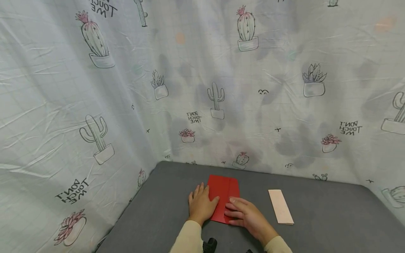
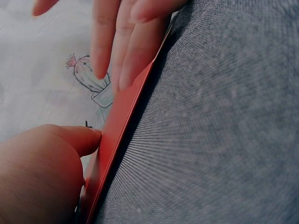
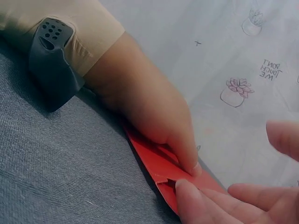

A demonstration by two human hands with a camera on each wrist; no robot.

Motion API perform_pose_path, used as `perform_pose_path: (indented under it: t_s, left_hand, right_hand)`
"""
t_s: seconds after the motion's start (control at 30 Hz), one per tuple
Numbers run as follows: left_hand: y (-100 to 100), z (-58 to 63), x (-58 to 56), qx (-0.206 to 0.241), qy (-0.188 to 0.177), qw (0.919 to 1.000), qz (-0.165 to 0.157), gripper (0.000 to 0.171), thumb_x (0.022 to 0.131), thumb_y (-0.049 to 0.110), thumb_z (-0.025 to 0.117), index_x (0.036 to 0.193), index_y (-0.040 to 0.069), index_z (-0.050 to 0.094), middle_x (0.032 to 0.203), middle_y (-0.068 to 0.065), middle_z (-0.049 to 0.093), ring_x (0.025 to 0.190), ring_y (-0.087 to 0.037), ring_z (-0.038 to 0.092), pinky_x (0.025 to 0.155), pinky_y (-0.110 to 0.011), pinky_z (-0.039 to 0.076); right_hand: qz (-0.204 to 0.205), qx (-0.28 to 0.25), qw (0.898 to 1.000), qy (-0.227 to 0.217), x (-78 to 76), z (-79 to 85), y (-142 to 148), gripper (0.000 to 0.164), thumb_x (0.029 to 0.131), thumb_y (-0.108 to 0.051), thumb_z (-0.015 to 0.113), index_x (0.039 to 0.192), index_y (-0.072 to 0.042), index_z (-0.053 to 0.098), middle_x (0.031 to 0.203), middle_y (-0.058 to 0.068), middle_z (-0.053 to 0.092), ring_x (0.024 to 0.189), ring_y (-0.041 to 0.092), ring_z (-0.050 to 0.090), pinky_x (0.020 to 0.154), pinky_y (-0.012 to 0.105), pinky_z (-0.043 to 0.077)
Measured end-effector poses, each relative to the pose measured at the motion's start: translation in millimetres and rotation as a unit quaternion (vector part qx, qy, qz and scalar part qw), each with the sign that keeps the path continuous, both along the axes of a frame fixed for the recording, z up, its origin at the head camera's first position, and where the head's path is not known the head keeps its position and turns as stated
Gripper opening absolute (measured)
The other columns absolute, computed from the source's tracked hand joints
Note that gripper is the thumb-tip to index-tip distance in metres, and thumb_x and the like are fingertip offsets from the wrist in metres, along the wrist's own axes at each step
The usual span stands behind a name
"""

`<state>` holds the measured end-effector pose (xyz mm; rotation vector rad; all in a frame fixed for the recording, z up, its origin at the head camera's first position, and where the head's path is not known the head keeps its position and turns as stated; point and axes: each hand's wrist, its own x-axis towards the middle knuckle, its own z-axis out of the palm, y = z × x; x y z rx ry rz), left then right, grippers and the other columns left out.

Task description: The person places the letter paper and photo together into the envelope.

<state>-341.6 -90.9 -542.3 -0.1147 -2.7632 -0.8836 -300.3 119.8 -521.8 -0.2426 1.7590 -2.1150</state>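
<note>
A bright red envelope (image 1: 219,189) lies flat on the grey surface (image 1: 158,207), between the two hands. It is a plain rectangle, longer than it is wide, with no print to be seen. A straight flap edge runs lengthwise down its right part, and its far right corner looks slanted off. From the left wrist it shows side-on, thin, with a crisp straight rim; from the right wrist, a small dark notch breaks its near edge by the flap.

The left hand (image 1: 201,205) rests at its left side, fingers straight, the thumb out over the red face. The right hand (image 1: 248,215) touches the right side with fingers slightly bent and parted, gripping nothing, the thumb held away. A pale pink strip of paper (image 1: 281,206) lies apart, to the right.
</note>
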Motion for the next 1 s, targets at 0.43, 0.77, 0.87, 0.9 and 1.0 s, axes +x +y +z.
perform_pose_path:
  t_s: [0.43,0.77,0.87,0.9,1.0]
  left_hand:
    - [-2.1,-3.3,-0.5,-0.005,-0.004,1.0,-0.004,0.071,0.102,0.041,0.075,0.155,-0.002,0.057,0.166,-0.026,0.043,0.156,-0.045,0.033,0.123,-0.069,0.016]
    - [-3.2,-2.6,0.2,-0.003,-0.001,0.9999,-0.011,0.069,0.102,0.039,0.076,0.156,0.0,0.058,0.166,-0.022,0.044,0.156,-0.046,0.032,0.123,-0.07,0.016]
    - [-3.2,-3.0,0.2,-0.008,0.001,0.9999,-0.015,0.064,0.102,0.037,0.076,0.155,0.005,0.061,0.166,-0.021,0.046,0.156,-0.047,0.032,0.122,-0.071,0.016]
    - [-3.1,-3.1,0.3,-0.01,0.0,0.9998,-0.016,0.062,0.103,0.037,0.076,0.155,0.006,0.062,0.166,-0.02,0.046,0.156,-0.047,0.031,0.122,-0.071,0.016]
    - [-2.7,-3.0,1.0,-0.013,0.0,0.9997,-0.018,0.058,0.103,0.036,0.076,0.153,0.009,0.065,0.166,-0.02,0.046,0.155,-0.048,0.032,0.121,-0.073,0.017]
  right_hand:
    - [-0.011,-0.019,1.0,-0.015,3.0,-2.1,3.1,0.074,0.116,-0.038,0.055,0.159,0.017,0.03,0.148,0.032,0.059,0.118,0.036,0.073,0.096,0.047,0.061]
    - [-0.075,0.017,0.997,0.009,2.7,0.1,21.6,0.064,0.115,-0.038,0.058,0.155,0.011,0.047,0.143,0.025,0.065,0.115,0.029,0.073,0.09,0.042,0.062]
    - [-0.115,0.026,0.993,0.015,1.3,0.0,26.0,0.062,0.114,-0.035,0.06,0.152,0.011,0.048,0.139,0.023,0.068,0.112,0.028,0.074,0.087,0.04,0.062]
    - [-0.129,0.029,0.991,0.016,0.4,-0.6,26.7,0.061,0.114,-0.034,0.061,0.151,0.012,0.049,0.137,0.022,0.069,0.11,0.028,0.074,0.086,0.04,0.062]
    - [-0.173,0.044,0.984,0.02,-0.9,-1.6,27.6,0.056,0.112,-0.03,0.065,0.148,0.011,0.054,0.129,0.019,0.072,0.104,0.027,0.075,0.081,0.039,0.063]
